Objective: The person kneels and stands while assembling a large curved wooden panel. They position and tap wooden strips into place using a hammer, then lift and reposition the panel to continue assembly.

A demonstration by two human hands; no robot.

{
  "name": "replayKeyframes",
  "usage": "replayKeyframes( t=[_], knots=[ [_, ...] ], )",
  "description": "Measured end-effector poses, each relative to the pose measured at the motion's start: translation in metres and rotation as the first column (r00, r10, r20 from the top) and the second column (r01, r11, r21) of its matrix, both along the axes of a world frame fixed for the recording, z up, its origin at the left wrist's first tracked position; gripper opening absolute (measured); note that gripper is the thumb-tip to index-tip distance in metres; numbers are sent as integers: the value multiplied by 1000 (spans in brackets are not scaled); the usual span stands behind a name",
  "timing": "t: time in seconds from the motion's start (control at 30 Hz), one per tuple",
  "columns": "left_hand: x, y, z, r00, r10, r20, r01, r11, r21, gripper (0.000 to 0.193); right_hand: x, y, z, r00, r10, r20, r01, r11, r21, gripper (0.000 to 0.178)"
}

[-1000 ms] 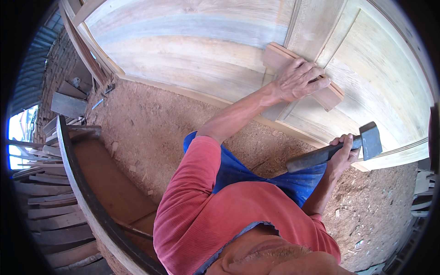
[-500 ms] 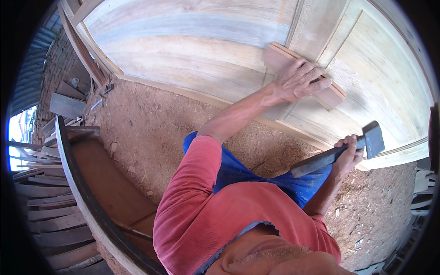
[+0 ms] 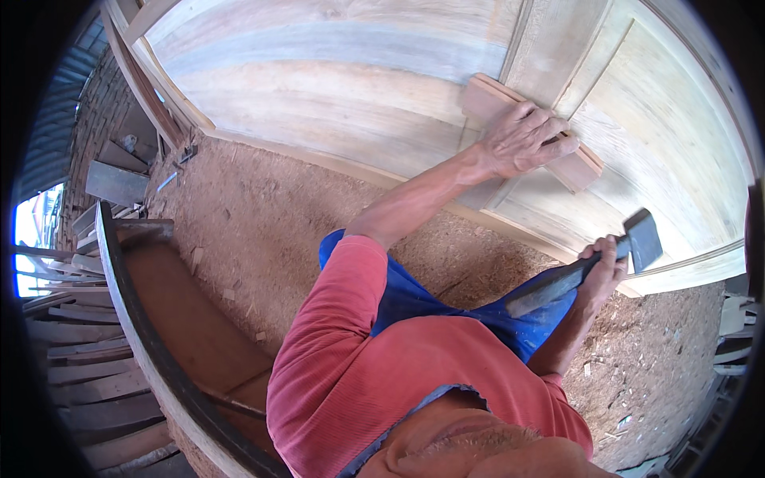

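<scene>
The left hand (image 3: 522, 139) lay flat, fingers spread, pressing a small wooden block (image 3: 532, 131) against the pale wooden door panel (image 3: 335, 72) at about one o'clock. The right hand (image 3: 599, 271) was clenched, its grip wrapped round the dark handle of a hammer (image 3: 582, 267) at about three o'clock. Over the last second the hammer head had risen and swung a little rightward, away from the block, well apart from it. That looked like a backswing, with the block held steady throughout.
</scene>
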State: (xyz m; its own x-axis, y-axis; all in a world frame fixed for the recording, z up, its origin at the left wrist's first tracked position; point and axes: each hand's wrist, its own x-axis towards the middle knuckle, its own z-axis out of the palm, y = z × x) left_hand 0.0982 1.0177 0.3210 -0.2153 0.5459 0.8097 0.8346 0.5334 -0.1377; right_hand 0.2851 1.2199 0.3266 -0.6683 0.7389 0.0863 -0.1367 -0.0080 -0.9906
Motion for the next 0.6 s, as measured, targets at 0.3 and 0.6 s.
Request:
replayKeyframes(
  t=[0.3, 0.6],
  knots=[
    [3, -1, 3, 1000, -2, 19, 2, 1000, -2, 57, -6, -17, -12, 819, 533, 213, -539, 841, -35, 13],
    [46, -9, -15, 962, -179, 206, 196, 979, -64, 42, 22, 4, -43, 871, 474, 132, -422, 858, -292, 21]
  ],
)
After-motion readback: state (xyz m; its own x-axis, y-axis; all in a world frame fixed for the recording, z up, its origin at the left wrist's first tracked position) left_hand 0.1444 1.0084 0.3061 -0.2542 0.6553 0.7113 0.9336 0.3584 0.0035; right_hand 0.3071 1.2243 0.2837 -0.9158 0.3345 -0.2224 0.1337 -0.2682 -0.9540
